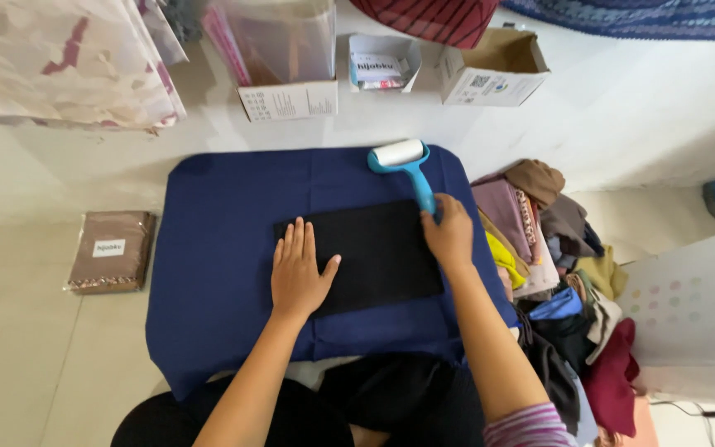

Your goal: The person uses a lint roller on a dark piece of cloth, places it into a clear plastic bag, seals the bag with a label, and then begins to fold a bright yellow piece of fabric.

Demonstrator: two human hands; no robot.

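A folded black cloth (382, 252) lies flat on a dark blue cloth-covered board (225, 223) on the floor. My left hand (299, 269) presses flat on the black cloth's left part, fingers spread. My right hand (450, 230) grips the blue handle of a lint roller (403, 159), whose white roll rests on the blue cloth just beyond the black cloth's far right corner.
A heap of folded cloths in many colours (564, 273) lies to the right of the board. A brown wrapped packet (112, 251) sits on the floor at the left. Open cardboard boxes (494, 66) and a clear bag of goods (283, 50) stand beyond the board.
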